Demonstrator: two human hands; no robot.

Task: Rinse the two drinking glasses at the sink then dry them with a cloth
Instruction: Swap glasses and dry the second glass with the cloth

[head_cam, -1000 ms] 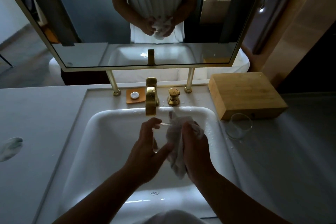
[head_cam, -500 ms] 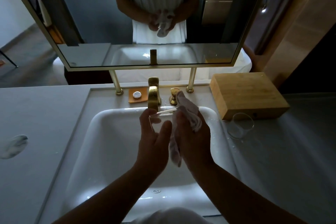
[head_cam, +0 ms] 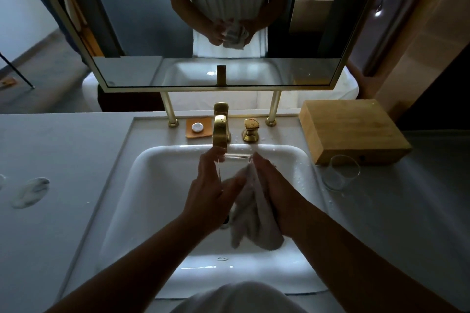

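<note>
Now left hand [head_cam: 208, 195] grips glass [head_cam: 235, 168] over sink [head_cam: 152, 185]; right hand [head_cam: 277, 190] grips cloth [head_cam: 254, 221] against it.

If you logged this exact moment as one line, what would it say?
step: drying | left hand: holds glass over sink | right hand: wipes with cloth | second glass: on counter

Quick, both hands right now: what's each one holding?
Left hand: grips the drinking glass over the sink.
Right hand: holds the cloth against the glass.
</note>
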